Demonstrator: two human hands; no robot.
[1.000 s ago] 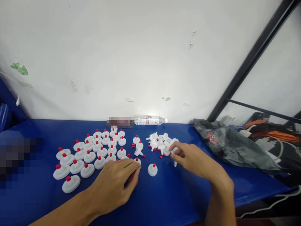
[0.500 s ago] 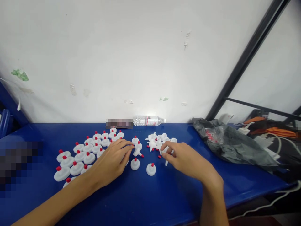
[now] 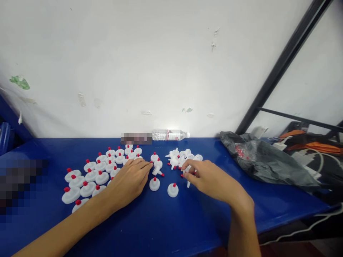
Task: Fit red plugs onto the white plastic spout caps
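Nozzles — white, red-tipped — stand between left hand and right hand; whether gripping, I cannot tell.

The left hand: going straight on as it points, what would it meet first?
Probably the small red piece by the left hand, then the white red-capped piece beyond; depth is unclear.

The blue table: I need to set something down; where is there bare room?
Widest: the near tabletop, between left forearm and right forearm. Smaller: between the white heap and the dark plastic bag. Crowded: at left, under red-tipped white pieces, and around the right hand.
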